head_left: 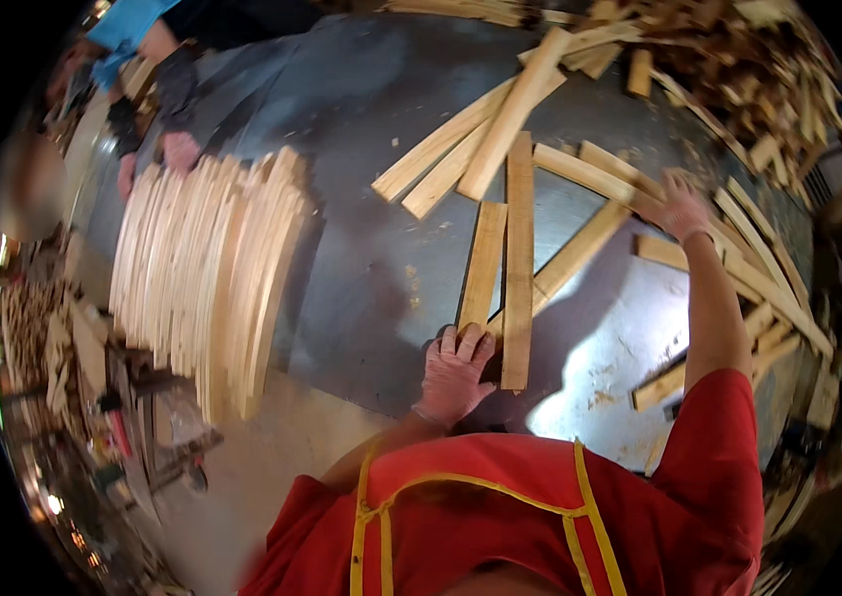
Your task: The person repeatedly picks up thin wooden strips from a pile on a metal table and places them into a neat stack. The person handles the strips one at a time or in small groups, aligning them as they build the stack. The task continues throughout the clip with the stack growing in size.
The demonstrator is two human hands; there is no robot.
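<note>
Left fingers [467, 346] and right fingers [678, 189] touch wooden slats [518, 268] on a table [351, 248], grip unclear

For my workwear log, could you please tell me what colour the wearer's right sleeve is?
The right sleeve is red, clearest in the head view.

pale floor [272, 477] | co-worker's blue garment [131, 20] | dim lower left: probably wheeled stand [146, 429]

Tabletop [356, 268]: an open lane runs near to far between the stacked slats [208, 268], left, and crossed slats [517, 258], centre; an offcut heap [788, 89] obstructs far right.
</note>
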